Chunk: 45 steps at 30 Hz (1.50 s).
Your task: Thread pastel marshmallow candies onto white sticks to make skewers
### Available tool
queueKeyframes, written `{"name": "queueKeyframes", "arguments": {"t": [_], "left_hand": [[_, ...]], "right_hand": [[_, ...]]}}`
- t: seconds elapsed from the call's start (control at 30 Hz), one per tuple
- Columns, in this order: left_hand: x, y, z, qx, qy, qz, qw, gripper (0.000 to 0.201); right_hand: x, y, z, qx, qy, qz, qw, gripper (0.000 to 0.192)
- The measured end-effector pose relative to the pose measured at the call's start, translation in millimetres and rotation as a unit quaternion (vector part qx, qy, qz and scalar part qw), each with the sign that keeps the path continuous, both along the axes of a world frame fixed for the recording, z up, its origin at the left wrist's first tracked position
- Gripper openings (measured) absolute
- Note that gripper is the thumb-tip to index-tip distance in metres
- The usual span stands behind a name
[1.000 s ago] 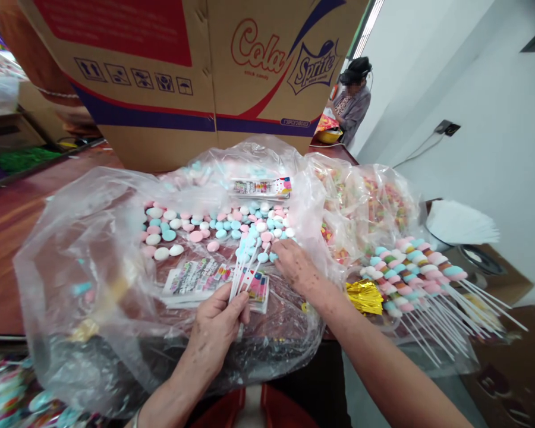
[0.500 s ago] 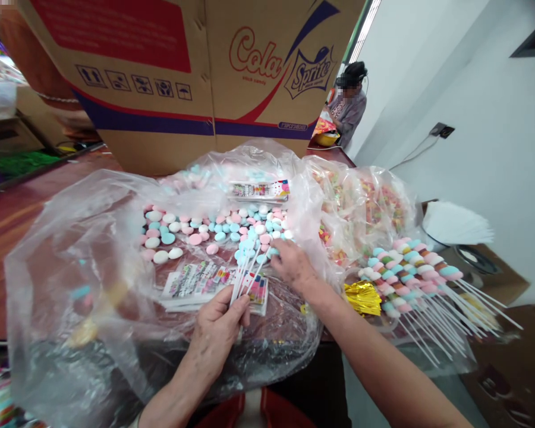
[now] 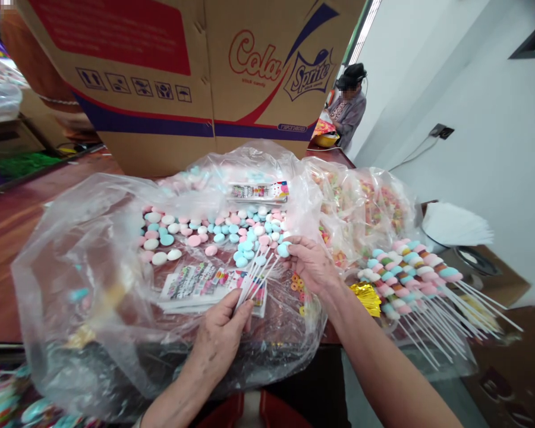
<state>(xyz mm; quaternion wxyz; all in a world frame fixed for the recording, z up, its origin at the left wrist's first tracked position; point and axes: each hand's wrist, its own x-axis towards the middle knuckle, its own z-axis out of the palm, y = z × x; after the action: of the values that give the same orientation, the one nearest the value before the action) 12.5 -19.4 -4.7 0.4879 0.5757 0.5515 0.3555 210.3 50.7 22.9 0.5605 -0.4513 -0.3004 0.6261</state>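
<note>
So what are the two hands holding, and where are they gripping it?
The left hand pinches a bunch of candy lollipops by the lower ends of their white sticks. The right hand holds one blue candy at its fingertips.

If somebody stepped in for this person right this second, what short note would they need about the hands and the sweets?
Left hand: pinches a fan of white sticks tipped with blue candies.
Right hand: holds one blue candy at its fingertips, beside the stick tips.
Loose candies in pink, white and blue lie on the open plastic bag, with printed labels nearer the hands.
Done: finished skewers piled at the right.
Left: many loose candies not on sticks.
</note>
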Motion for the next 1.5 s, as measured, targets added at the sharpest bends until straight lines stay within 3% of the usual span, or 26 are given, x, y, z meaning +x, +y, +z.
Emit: {"name": "queueKeyframes", "arguments": {"t": [0.23, 0.4, 0.63, 0.9, 1.1, 1.2, 1.3, 1.37, 1.5], "left_hand": [[0, 0, 2.0, -0.01, 0.01, -0.004, 1.0, 0.031], [1, 0, 2.1, -0.01, 0.013, -0.003, 1.0, 0.032], [1, -1, -2.4, -0.012, 0.013, 0.003, 1.0, 0.029], [3, -2, 1.6, 0.006, 0.017, 0.014, 1.0, 0.03], [0, -1, -4.5, 0.009, 0.013, 0.022, 1.0, 0.025], [-1, -1, -2.4, 0.006, 0.003, 0.017, 1.0, 0.026], [0, -1, -0.4, 0.002, -0.012, 0.007, 1.0, 0.031], [0, -1, -0.6, -0.003, -0.016, 0.004, 1.0, 0.032], [1, -1, -2.3, 0.003, -0.005, 0.008, 1.0, 0.03]], "right_hand": [[-3, -5, 1.4, 0.027, -0.018, 0.007, 0.999, 0.022], [-2, -8, -1.5, 0.077, -0.121, 0.033, 0.989, 0.023], [3, -19, -4.5, 0.181, -0.353, 0.059, 0.916, 0.032], [-7, -31, -17.7, 0.226, -0.411, 0.061, 0.881, 0.036], [-30, -52, -19.4, 0.283, -0.455, 0.118, 0.836, 0.04], [-23, -55, -12.6, 0.276, -0.477, 0.144, 0.822, 0.039], [6, -46, -0.3, 0.213, -0.536, 0.088, 0.812, 0.04], [25, -36, 6.8, 0.182, -0.624, 0.059, 0.757, 0.034], [39, -26, 7.5, 0.155, -0.768, 0.179, 0.595, 0.022]]}}
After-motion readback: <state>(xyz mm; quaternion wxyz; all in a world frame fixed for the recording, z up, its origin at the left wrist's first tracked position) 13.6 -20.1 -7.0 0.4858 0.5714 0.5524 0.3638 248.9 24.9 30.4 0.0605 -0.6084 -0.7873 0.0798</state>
